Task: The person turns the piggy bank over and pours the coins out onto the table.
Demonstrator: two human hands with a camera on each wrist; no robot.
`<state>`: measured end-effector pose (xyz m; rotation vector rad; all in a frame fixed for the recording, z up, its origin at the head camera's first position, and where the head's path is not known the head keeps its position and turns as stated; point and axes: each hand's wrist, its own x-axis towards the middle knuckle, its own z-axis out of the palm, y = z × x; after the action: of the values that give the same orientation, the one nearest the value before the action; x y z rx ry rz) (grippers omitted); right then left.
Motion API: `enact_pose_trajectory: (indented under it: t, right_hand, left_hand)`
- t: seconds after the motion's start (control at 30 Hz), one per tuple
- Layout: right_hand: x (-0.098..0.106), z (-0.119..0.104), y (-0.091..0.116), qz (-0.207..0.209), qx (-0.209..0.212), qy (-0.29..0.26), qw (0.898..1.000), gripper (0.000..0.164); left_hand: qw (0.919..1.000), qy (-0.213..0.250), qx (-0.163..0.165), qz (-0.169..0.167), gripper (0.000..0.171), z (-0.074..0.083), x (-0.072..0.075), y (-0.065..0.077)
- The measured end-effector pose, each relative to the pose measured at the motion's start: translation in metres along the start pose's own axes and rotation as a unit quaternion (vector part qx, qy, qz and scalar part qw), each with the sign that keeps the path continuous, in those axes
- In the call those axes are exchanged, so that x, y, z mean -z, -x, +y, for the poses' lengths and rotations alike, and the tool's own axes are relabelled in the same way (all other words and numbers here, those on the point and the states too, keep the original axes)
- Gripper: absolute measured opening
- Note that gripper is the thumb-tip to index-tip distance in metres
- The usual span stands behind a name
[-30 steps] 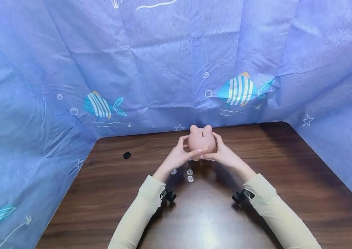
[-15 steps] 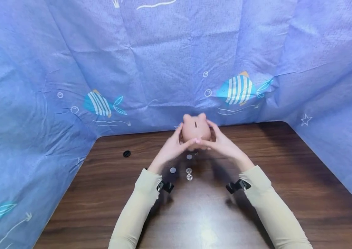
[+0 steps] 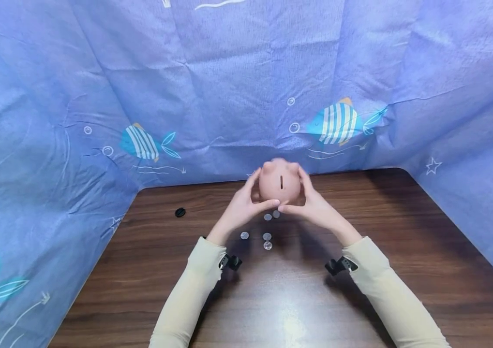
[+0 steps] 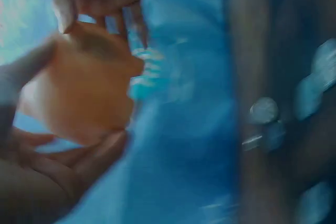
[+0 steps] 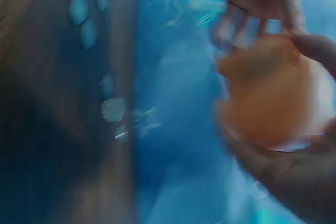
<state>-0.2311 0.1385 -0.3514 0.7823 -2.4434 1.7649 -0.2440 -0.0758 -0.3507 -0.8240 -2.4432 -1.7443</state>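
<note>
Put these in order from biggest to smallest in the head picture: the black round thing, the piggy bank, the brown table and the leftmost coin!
1. Brown table
2. Piggy bank
3. Black round thing and leftmost coin: too close in size to rank surely.

Both forearms (image 3: 187, 295) extend forward, converging, with left hand (image 3: 243, 205) and right hand (image 3: 316, 207) curved, thumb tips (image 3: 275, 203) nearly meeting.

No legible text, label, brand or number in any view. Too small to read in the head view: any marking on the coins (image 3: 267, 245) or on the black disc (image 3: 180, 212). Too blurred for reading in both wrist views.
</note>
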Motion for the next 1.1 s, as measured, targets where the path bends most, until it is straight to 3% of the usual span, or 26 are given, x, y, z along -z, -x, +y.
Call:
enact_pose_trajectory:
  t: [0.1,0.17,0.27,0.37,0.5,0.6,0.63,0.67,0.7,0.73,0.77,0.83,0.87,0.9,0.93,0.97,1.0,1.03,1.1]
  right_hand:
    - [0.004,0.031,-0.005,-0.068,-0.130,-0.025,0.989,0.106]
    - [0.004,0.050,-0.007,-0.093,-0.182,-0.044,0.978,0.106]
    - [0.003,0.064,-0.009,-0.103,-0.212,-0.050,0.971,0.107]
    - [0.003,0.067,-0.010,-0.102,-0.205,-0.050,0.972,0.107]
    - [0.003,0.056,-0.010,-0.078,-0.148,-0.016,0.986,0.108]
    - [0.005,0.032,-0.012,-0.019,-0.022,0.058,0.998,0.112]
    - [0.007,0.022,-0.012,0.008,0.040,0.089,0.995,0.114]
    - [0.009,0.009,-0.012,0.041,0.105,0.123,0.986,0.115]
    - [0.010,-0.008,-0.011,0.069,0.180,0.141,0.971,0.115]
    - [0.011,-0.023,-0.011,0.101,0.258,0.156,0.948,0.108]
    - [0.012,-0.036,-0.011,0.132,0.329,0.169,0.920,0.100]
    - [0.012,-0.055,-0.009,0.175,0.436,0.176,0.865,0.086]
    - [0.011,-0.060,-0.008,0.187,0.469,0.175,0.845,0.079]
    - [0.011,-0.062,-0.009,0.196,0.491,0.175,0.831,0.074]
    - [0.011,-0.055,-0.011,0.199,0.491,0.177,0.829,0.071]
    - [0.011,-0.049,-0.012,0.189,0.471,0.176,0.843,0.076]
    - [0.010,-0.041,-0.012,0.174,0.439,0.174,0.865,0.081]
    - [0.009,-0.031,-0.014,0.150,0.394,0.164,0.892,0.087]
    - [0.006,-0.010,-0.015,0.092,0.265,0.141,0.950,0.099]
  left_hand:
    - [0.9870,0.042,0.151,-0.037,0.090,-0.036,-0.009,-0.005]
    - [0.9767,0.056,0.199,-0.057,0.089,-0.056,-0.015,-0.006]
    - [0.9722,0.058,0.217,-0.064,0.087,-0.068,-0.018,-0.006]
    - [0.9731,0.053,0.215,-0.064,0.087,-0.066,-0.016,-0.005]
    - [0.9762,0.082,0.192,-0.059,0.084,-0.033,-0.009,-0.004]
    - [0.9896,0.099,0.102,-0.017,0.088,0.010,-0.001,-0.001]
    - [0.9937,0.097,0.055,0.001,0.090,0.024,0.001,0.001]
    - [0.9963,0.083,-0.002,0.020,0.092,0.039,0.003,0.004]
    - [0.9955,0.058,-0.063,0.040,0.096,0.054,0.005,0.007]
    - [0.9898,0.027,-0.127,0.059,0.100,0.063,0.008,0.008]
    - [0.9789,-0.004,-0.191,0.072,0.104,0.070,0.011,0.010]
    - [0.9461,-0.050,-0.307,0.089,0.110,0.078,0.015,0.012]
    - [0.9308,-0.068,-0.347,0.094,0.112,0.076,0.017,0.013]
    - [0.9218,-0.081,-0.367,0.095,0.114,0.072,0.019,0.013]
    - [0.9202,-0.087,-0.370,0.094,0.114,0.065,0.020,0.011]
    - [0.9268,-0.092,-0.352,0.094,0.113,0.060,0.020,0.012]
    - [0.9411,-0.089,-0.314,0.089,0.111,0.052,0.019,0.011]
    - [0.9603,-0.079,-0.255,0.080,0.108,0.044,0.018,0.011]
    - [0.9913,-0.041,-0.113,0.053,0.102,0.027,0.014,0.009]
